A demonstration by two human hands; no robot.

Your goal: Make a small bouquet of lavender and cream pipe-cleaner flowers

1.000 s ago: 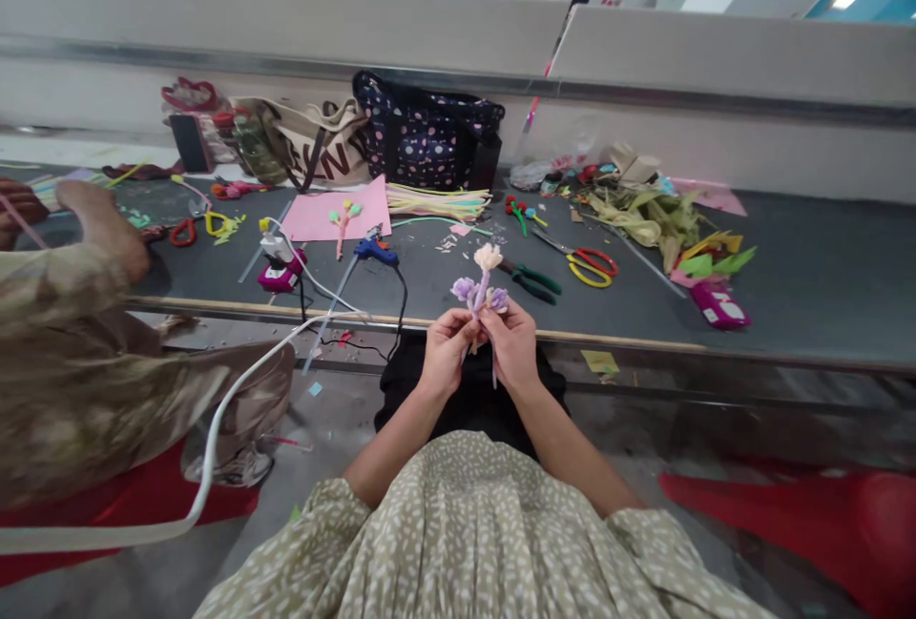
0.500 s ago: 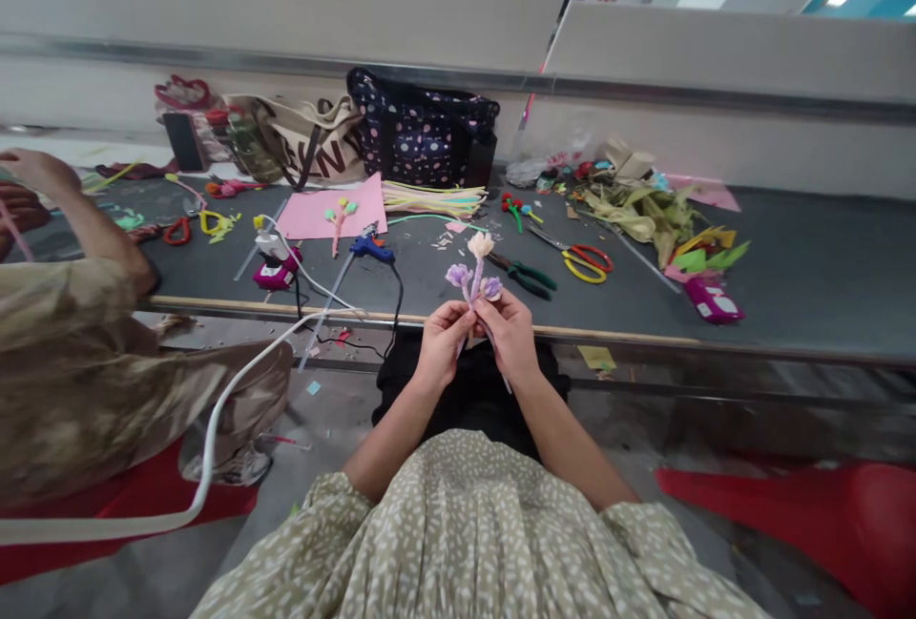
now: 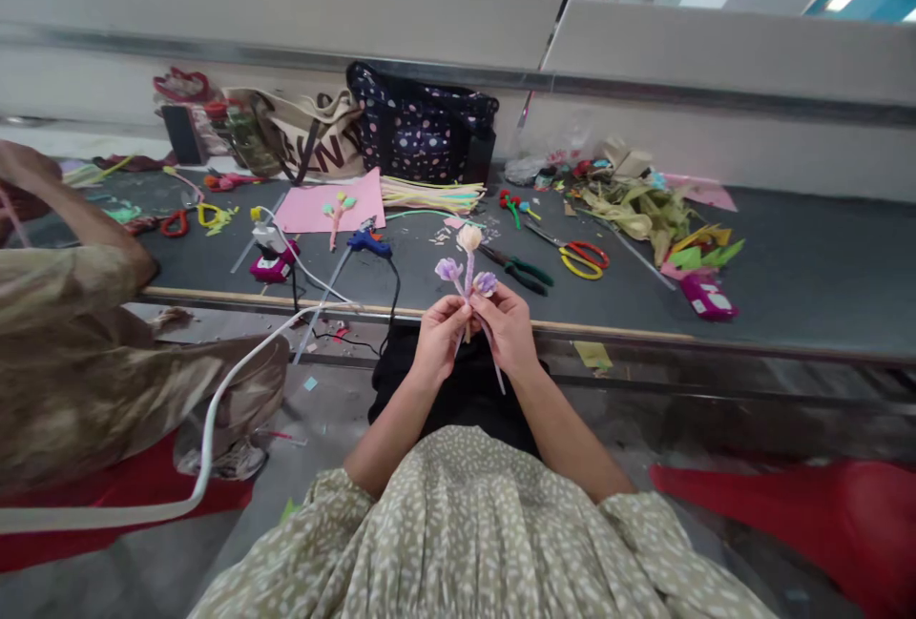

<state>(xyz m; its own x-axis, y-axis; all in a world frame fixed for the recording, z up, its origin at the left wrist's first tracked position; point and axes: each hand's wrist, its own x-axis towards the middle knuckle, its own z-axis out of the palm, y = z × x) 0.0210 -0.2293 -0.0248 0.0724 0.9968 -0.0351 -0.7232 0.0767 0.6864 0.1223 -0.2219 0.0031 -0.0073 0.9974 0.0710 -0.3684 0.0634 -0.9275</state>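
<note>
Flowers of fuzzy wire stand upright at 12 o'clock from both grips. I see my left hand and right hand each closed on the stems, fingertips meeting just before the surface edge. Stem ends poke out at 6 o'clock below the right hand. Where the stems cross inside the fingers is hidden; green pliers lie at 1 o'clock.

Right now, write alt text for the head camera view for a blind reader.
The left hand and right hand pinch the stems of a pipe-cleaner flower bunch by the table edge; a glue gun, pliers and scissors lie beyond.
</note>
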